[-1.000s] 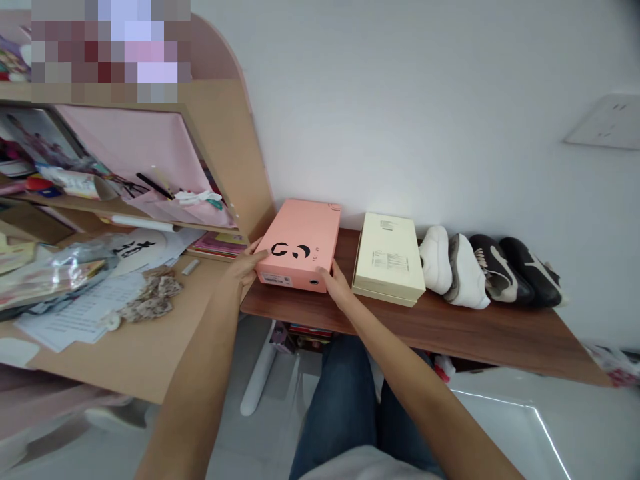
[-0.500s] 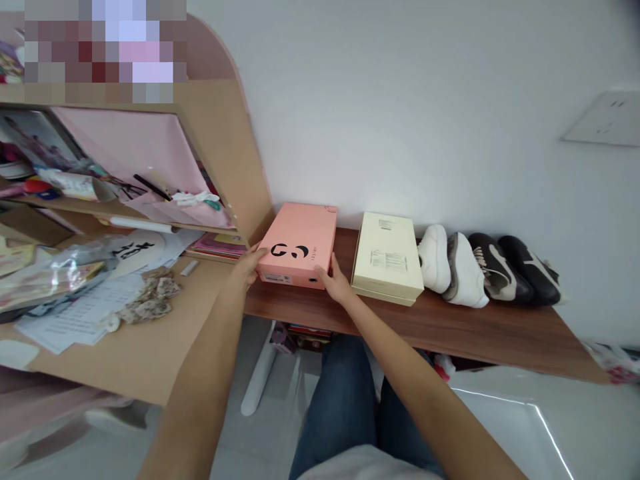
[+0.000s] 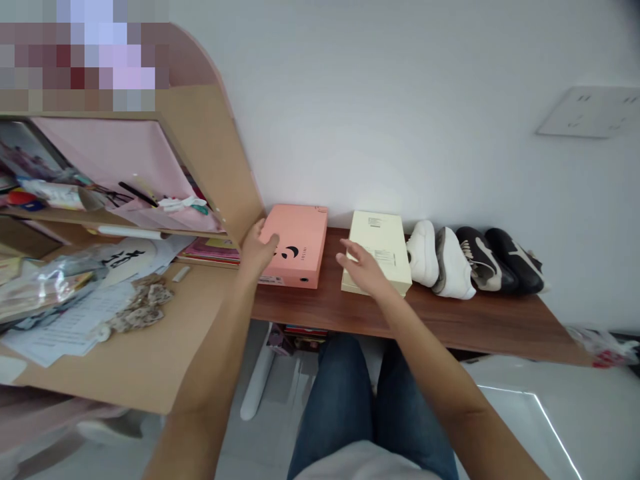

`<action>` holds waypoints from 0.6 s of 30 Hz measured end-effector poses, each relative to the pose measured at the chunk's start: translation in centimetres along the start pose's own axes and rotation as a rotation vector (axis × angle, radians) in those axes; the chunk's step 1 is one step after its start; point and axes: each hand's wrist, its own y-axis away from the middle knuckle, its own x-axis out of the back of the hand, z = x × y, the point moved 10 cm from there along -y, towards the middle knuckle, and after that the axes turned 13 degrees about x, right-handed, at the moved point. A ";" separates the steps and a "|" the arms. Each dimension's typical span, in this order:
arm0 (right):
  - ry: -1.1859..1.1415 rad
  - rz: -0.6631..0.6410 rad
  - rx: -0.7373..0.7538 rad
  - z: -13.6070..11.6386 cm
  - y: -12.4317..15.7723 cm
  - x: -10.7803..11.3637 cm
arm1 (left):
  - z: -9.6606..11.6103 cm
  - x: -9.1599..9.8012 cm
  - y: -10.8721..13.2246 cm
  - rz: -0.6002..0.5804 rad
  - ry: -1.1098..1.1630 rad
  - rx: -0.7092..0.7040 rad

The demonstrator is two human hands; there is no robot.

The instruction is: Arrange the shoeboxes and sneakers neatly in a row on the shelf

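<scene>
A pink shoebox lies lid up on the dark wooden bench, against the white wall. Over its left side is my left hand, fingers apart, holding nothing. My right hand is open above the left part of a cream shoebox, with nothing in it. Whether either hand touches a box is hard to tell. To the right of the cream box stand a pair of white shoes and a pair of black shoes with pale trim.
At left, a light wooden desk holds papers, plastic bags and a patterned scrunchie, with shelves above. A wall socket is at upper right. A white tube leans below the bench. Clear plastic lies beyond its right end.
Both hands have let go of the pink box. My right hand has moved right to the cream box, and my left hand has lifted slightly over the pink box's left side. The view has shifted a little.
</scene>
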 end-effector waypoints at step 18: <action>-0.032 0.318 -0.488 13.5 7.7 14.3 | -12.6 -19.6 5.4 -0.324 -0.062 0.243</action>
